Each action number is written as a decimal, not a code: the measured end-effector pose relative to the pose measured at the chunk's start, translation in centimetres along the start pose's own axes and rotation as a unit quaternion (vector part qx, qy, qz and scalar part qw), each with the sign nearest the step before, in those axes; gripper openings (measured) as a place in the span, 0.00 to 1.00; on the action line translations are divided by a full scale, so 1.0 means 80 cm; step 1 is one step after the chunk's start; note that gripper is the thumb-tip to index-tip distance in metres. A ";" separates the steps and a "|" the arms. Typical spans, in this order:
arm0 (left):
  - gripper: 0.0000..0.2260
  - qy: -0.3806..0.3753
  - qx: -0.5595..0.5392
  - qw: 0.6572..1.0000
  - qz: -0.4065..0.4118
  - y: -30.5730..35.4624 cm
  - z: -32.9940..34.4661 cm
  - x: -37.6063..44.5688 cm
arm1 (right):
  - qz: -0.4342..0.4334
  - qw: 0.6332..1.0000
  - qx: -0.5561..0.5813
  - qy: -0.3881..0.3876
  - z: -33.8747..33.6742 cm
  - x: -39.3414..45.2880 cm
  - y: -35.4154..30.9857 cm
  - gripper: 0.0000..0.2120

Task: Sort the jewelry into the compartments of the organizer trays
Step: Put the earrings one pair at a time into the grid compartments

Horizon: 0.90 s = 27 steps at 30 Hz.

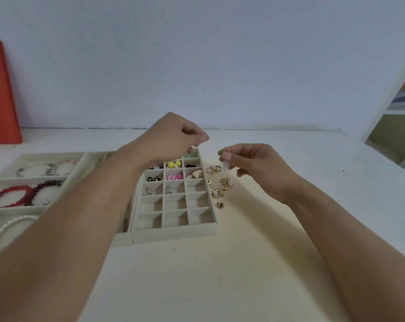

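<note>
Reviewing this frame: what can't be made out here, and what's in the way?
- Head view: the small tray's far-left compartments, covered by the left hand.
- The item in the right hand: only a green and white bit shows, too small to name.
- Whether the left hand's fingers hold anything: too small.
- The pearl string and bracelet tray: cut by the left edge and forearm.

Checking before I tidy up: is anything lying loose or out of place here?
Yes. A cluster of gold rings lies loose on the table, just right of the grid tray, whose near compartments are empty. Nothing looks spilled or broken.
</note>
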<state>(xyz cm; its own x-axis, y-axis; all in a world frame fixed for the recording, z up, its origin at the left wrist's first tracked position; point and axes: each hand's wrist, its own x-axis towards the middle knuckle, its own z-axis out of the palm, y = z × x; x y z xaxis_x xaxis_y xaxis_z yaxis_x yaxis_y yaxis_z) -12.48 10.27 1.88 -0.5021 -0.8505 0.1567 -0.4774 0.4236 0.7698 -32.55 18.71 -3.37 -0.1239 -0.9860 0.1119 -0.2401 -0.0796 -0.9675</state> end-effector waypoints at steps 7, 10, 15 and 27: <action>0.10 0.013 0.023 1.000 0.006 -0.018 -0.034 -0.021 | -0.060 0.988 -0.133 -0.038 0.044 0.005 -0.001 0.04; 0.12 0.023 0.009 1.000 0.007 -0.035 -0.043 -0.024 | -0.074 0.976 -0.200 -0.037 0.054 0.010 -0.003 0.05; 0.12 0.020 -0.005 1.000 0.018 -0.042 -0.052 -0.024 | -0.109 0.929 -0.348 -0.067 0.060 0.016 -0.005 0.05; 0.08 -0.007 -0.024 1.000 0.019 -0.042 -0.050 -0.027 | -0.136 0.892 -0.421 -0.099 0.072 0.017 -0.011 0.05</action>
<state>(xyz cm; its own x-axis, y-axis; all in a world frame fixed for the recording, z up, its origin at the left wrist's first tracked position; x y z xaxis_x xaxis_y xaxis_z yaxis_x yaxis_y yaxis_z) -6.96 9.43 1.45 -0.5296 -0.8294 0.1777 -0.4226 0.4396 0.7926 -26.93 16.58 -3.65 0.2014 -0.9604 0.1925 -0.8829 -0.2631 -0.3890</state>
